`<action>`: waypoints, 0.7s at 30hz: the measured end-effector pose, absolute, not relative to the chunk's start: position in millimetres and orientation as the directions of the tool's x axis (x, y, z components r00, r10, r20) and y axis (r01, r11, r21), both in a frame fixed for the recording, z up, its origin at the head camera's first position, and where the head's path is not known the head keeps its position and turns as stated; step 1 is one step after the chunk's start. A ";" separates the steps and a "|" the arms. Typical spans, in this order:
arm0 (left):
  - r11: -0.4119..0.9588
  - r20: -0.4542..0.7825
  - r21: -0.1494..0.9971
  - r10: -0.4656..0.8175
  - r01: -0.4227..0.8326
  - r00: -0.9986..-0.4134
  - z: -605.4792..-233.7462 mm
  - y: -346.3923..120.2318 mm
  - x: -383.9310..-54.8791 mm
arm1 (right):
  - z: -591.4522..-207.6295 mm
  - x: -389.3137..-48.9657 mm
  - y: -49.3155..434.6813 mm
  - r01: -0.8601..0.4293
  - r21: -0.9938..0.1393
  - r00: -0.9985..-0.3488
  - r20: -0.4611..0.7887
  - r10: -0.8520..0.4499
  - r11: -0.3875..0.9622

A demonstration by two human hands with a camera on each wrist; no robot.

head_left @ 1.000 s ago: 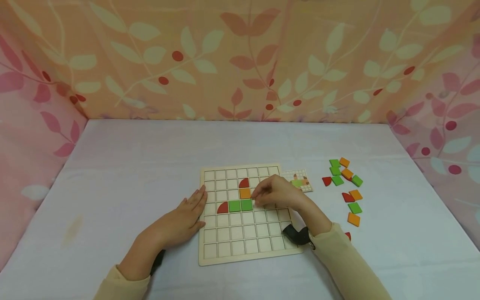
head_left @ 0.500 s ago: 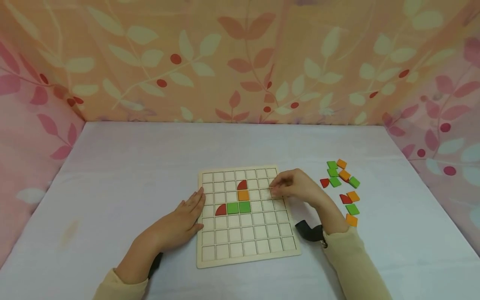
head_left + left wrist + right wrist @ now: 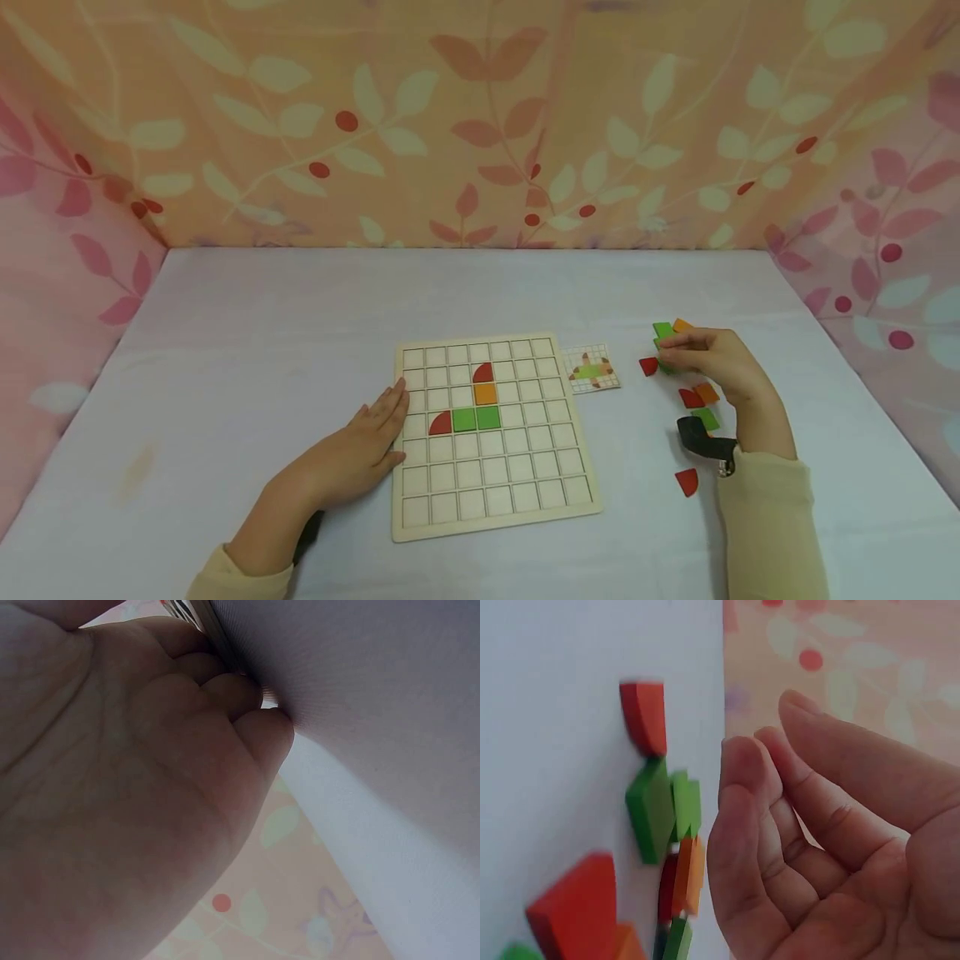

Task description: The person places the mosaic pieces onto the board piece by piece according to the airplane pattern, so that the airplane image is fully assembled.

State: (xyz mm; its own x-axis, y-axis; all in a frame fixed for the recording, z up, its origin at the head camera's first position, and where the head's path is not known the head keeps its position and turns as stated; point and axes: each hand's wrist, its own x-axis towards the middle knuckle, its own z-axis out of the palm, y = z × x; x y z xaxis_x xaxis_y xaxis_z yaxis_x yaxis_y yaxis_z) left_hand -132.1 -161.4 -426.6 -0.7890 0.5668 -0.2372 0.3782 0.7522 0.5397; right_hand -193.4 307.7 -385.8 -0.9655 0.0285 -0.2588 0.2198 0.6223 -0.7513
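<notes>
Wooden grid board (image 3: 492,448) (smooth, matt)

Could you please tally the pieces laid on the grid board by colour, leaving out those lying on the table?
Red quarter-circles: 2
Green squares: 2
Orange square: 1
Total on the board: 5

Pale wooden grid board (image 3: 498,462) lies flat, left hand (image 3: 351,454) touching its left edge; in its cells, red quarter-circle tile (image 3: 483,372) above orange square tile (image 3: 485,393); under that, green square tile (image 3: 488,417), then leftward another green square (image 3: 464,419) and second red quarter-circle (image 3: 440,422); printed pattern card (image 3: 592,369) flat by board's right edge; right hand (image 3: 714,357) at loose green squares (image 3: 662,329), partly hidden; lone red quarter-circle (image 3: 687,482) nearer the person, apart from board
</notes>
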 end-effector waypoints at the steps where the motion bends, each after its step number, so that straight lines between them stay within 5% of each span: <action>1: 0.752 -0.237 0.539 0.568 0.379 -0.788 -426.9 -161.5 -132.0 | -387.0 -192.8 312.3 0.229 -0.752 -0.965 -0.259 0.041 0.618; 21: 0.738 -0.221 0.550 0.580 0.391 -0.784 -424.6 -162.1 -131.1 | -402.8 -193.2 329.4 0.287 -0.709 -0.956 -0.257 0.143 0.644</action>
State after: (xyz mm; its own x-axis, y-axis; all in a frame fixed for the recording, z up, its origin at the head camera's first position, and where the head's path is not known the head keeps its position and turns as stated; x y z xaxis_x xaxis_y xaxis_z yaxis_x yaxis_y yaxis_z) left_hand -131.1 -162.1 -424.6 -0.7841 0.5797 -0.2215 0.3906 0.7383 0.5498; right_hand -193.2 329.4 -402.8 -0.9557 0.1432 -0.2572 0.2874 0.6436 -0.7094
